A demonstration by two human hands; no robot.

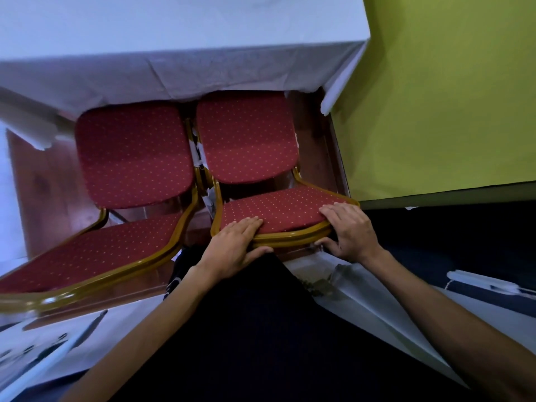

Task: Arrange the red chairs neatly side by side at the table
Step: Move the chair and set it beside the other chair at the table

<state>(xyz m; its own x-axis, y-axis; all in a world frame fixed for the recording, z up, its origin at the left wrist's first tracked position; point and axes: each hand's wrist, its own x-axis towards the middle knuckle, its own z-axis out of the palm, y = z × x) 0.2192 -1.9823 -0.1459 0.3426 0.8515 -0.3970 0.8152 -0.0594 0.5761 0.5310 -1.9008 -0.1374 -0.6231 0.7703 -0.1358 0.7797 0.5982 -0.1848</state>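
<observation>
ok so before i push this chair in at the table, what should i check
1. Grip of the left hand on the right chair backrest: ok.
2. Grip of the right hand on the same backrest: ok.
3. Its seat front under the tablecloth: ok.
4. Alignment with the left chair: not ok, that one sits farther out, skewed.
5. Frames between the chairs touching or apart: cannot tell.
6. Chair legs unobstructed: cannot tell, mostly hidden.

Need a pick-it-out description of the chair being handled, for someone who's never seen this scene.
Start at the white-clothed table; two red, gold-framed chairs stand at its near edge. Take the right chair, the one nearer the green wall. Unlike the left chair, it has the left hand and right hand gripping the top of its backrest.
</observation>
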